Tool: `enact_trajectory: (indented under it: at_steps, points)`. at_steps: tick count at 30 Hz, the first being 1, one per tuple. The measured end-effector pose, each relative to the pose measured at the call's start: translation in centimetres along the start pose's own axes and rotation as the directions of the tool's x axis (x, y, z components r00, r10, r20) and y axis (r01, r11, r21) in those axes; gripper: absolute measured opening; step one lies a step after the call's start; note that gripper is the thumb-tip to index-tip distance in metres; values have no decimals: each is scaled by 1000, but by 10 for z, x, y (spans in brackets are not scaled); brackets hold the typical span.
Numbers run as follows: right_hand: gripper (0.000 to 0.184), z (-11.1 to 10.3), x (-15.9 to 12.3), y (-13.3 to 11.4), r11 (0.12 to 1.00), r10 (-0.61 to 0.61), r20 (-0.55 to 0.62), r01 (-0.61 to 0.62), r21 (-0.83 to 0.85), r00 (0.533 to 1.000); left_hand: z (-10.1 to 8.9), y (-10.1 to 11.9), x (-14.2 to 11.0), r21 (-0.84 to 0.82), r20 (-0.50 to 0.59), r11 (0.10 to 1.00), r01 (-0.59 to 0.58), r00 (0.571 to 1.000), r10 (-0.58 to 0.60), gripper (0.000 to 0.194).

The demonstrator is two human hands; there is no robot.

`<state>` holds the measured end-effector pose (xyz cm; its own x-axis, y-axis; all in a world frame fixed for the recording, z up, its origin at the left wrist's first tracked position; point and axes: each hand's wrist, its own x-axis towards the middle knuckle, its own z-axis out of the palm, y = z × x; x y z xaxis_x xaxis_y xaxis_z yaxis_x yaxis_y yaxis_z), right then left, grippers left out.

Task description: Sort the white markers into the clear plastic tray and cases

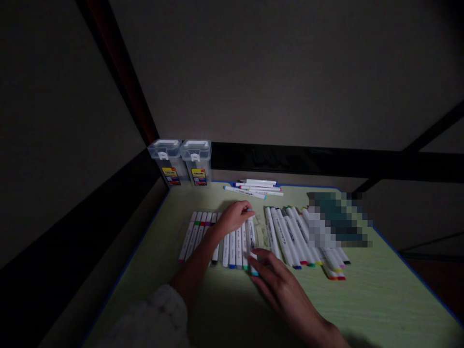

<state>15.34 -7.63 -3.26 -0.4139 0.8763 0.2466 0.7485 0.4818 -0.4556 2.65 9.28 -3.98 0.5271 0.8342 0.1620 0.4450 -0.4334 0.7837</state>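
Observation:
Both my hands hold one white marker (252, 233) with a turquoise end, at the right end of a neat row. My left hand (235, 215) pinches its far end, and my right hand (275, 280) has its fingers closed about the near end. The row of white markers (232, 249) lies side by side to the left, with blue, green, black and pink ends; my left forearm covers part of it. A clear plastic holder (261, 229) shows just right of the held marker. Farther right, a looser group of white markers (290, 237) lies fanned, with ends of mixed colours.
Two clear lidded boxes (195, 164) with yellow labels stand at the table's back left corner. Several more markers (253, 188) lie crosswise near the back edge. A pixelated dark green patch (340, 217) covers the right side. The pale green table (380, 299) has a blue edge.

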Motion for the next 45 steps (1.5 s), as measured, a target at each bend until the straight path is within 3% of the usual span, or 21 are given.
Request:
enact_trajectory:
  at_steps: [6,45]
  points:
    - [34,-3,1,-3,1000,8,-6,-8,6,1000,2,1,-2,52,-33,999,-12,999,14,16]
    - [34,0,1,-1,1000,8,-69,-6,30,998,-1,4,-1,57,8,998,18,1000,-18,12]
